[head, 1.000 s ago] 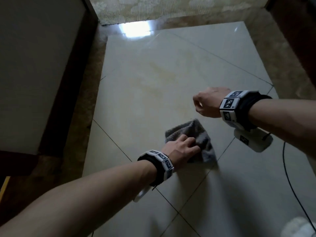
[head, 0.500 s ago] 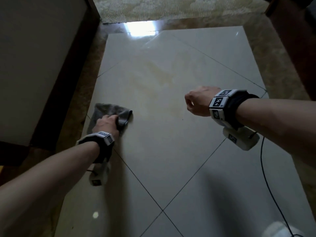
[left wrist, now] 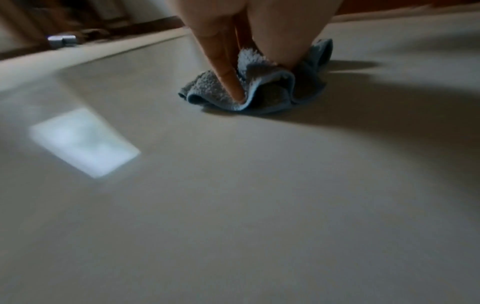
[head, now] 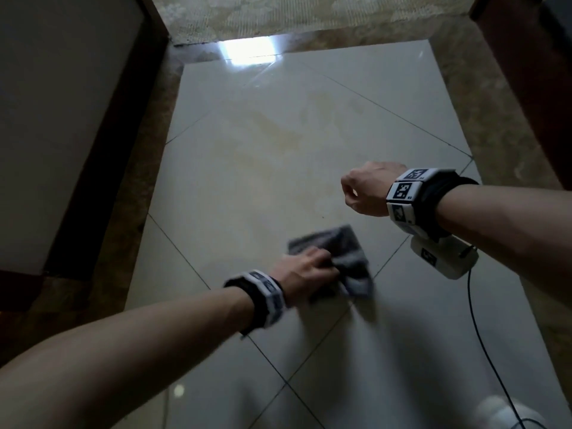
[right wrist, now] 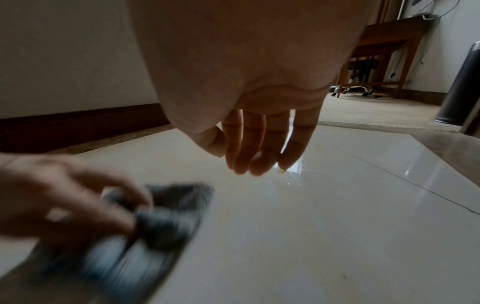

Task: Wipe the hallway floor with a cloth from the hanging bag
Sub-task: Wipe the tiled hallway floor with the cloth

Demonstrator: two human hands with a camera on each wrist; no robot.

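A grey terry cloth [head: 340, 243] lies bunched on the pale glossy floor tiles [head: 247, 187], near the middle of the hallway. My left hand [head: 306, 270] is on its near left part, fingers curled into the folds and pressing it down. In the left wrist view a fingertip [left wrist: 233, 86] digs into the cloth [left wrist: 275, 90]. The right wrist view shows that hand [right wrist: 64, 195] and the cloth [right wrist: 166, 216] blurred. My right hand [head: 365, 190] hovers above the floor to the right, fingers loosely hanging [right wrist: 259, 144], holding nothing.
A yellowish stain [head: 294, 131] marks the tiles further ahead. A wall with dark skirting [head: 102, 150] runs along the left, a dark wooden frame [head: 526, 88] on the right. Carpet [head: 309, 13] begins beyond the tiles. A black cable [head: 476, 335] trails at right.
Half a second ago my left hand had the cloth at the left edge of the tiles; it has swept back right to the middle. The right hand has hardly moved.
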